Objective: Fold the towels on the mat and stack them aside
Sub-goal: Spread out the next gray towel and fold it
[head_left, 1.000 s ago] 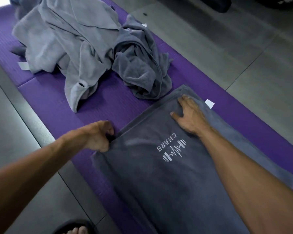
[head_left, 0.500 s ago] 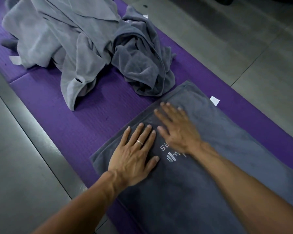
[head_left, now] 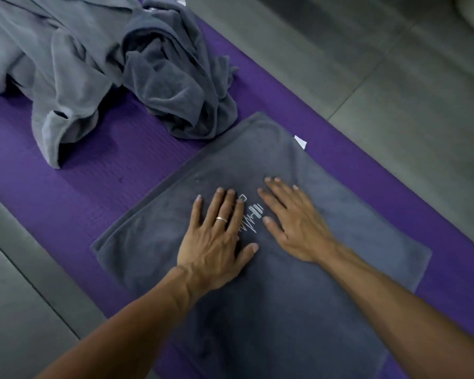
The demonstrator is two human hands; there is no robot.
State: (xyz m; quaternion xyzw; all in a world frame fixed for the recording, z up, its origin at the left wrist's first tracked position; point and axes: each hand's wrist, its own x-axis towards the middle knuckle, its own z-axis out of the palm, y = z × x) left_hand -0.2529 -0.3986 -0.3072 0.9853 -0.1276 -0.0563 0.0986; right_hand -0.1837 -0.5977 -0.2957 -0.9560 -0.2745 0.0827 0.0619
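A dark grey towel (head_left: 298, 296) with a white logo lies flat on the purple mat (head_left: 99, 187). My left hand (head_left: 216, 239) presses flat on it, fingers straight, a ring on one finger. Just right of the logo, my right hand (head_left: 293, 222) also lies flat on the towel with spread fingers. Beyond the flat towel sits a crumpled dark grey towel (head_left: 175, 75). A heap of lighter grey towels (head_left: 52, 64) fills the far left of the mat.
Grey tiled floor (head_left: 381, 77) lies to the right of the mat and another strip of it (head_left: 17, 296) to the left. A small white label (head_left: 300, 141) sticks out at the flat towel's right edge.
My left hand let go of the towel's left edge and went flat. Both hands have slid back along the towel toward me, now either side of the logo.
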